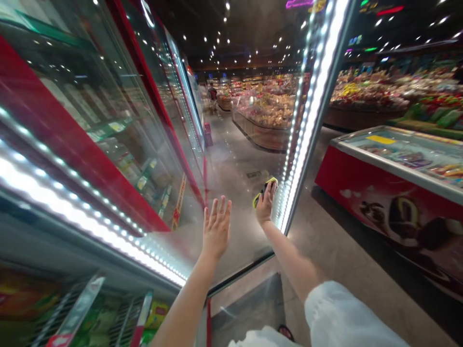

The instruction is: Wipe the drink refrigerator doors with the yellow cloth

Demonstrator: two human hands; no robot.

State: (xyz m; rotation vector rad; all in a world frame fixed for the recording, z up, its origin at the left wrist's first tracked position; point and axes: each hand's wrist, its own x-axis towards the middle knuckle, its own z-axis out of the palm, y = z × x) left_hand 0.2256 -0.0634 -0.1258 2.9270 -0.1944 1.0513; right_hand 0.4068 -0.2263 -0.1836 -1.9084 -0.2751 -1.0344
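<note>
In front of me stands an opened glass door of an upright display cooler, edged with bright light strips. My left hand is raised with fingers stretched out, its palm toward the pane; whether it touches the glass I cannot tell. Near the door's lit right edge, my right hand holds a yellow and dark cleaning cloth against the glass. Part of the cloth is hidden behind the fingers.
Shelves with packaged goods fill the cooler at lower left. To the right sits a red chest freezer with a glass top. Beyond the door, a wood-sided display stand heaped with goods rises from the shop floor.
</note>
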